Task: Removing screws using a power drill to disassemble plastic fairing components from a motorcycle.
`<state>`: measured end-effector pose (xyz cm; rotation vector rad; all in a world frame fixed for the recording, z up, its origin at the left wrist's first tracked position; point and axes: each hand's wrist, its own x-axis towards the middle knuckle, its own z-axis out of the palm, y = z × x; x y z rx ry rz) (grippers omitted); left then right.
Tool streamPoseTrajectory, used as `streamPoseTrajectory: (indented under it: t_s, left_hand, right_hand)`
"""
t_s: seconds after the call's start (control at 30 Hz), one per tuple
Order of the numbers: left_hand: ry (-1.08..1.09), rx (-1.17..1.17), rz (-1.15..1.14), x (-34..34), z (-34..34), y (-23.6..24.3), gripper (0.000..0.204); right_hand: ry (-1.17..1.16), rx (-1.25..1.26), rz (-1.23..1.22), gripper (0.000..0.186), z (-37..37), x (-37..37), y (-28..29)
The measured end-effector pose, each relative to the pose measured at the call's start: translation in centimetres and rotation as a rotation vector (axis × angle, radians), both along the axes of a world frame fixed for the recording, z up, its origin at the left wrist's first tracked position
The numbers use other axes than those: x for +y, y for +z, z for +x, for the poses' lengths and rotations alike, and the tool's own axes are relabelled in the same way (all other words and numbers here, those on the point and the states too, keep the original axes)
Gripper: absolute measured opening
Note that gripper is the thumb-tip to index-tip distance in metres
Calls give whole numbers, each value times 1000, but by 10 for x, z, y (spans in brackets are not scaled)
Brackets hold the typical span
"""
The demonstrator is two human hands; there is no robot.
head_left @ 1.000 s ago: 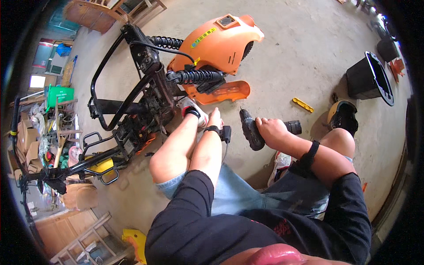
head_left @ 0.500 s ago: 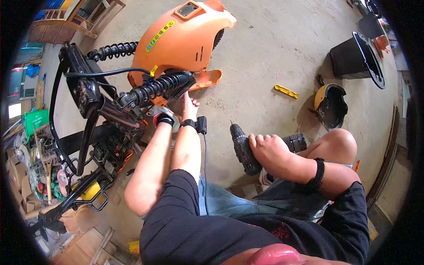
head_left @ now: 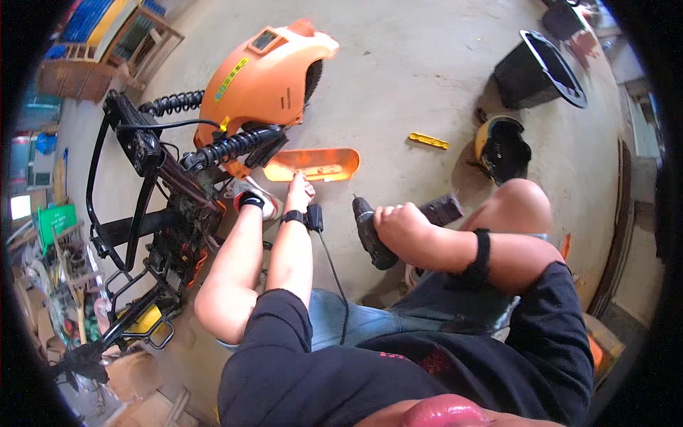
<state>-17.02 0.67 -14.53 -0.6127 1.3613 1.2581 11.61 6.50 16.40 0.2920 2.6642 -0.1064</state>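
Sitting on the concrete floor (head_left: 427, 92) with a stripped scooter frame (head_left: 153, 206) on the left. My left hand (head_left: 300, 191) is stretched out, fingertips resting on the small orange panel (head_left: 313, 165), which lies flat just near of the big orange body cover (head_left: 267, 75); can't tell if the fingers actually pinch it. My right hand (head_left: 398, 224) is wrapped tight around the cordless drill (head_left: 373, 231), held over my knee, well short of the panel. Looks like the covers are already off and this panel hasn't been drilled or screwed yet.
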Motion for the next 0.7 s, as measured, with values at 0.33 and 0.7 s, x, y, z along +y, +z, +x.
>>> streamPoseTrajectory:
  t_s: [0.33,0.7]
  left_hand:
    - [-205,38,8,-17,87,44,16]
    - [-139,229,75,-32,103,165,27]
  right_hand:
    - [130,-593,-185,35,43,-22,12]
    - [-191,99,221,8,112,71,128]
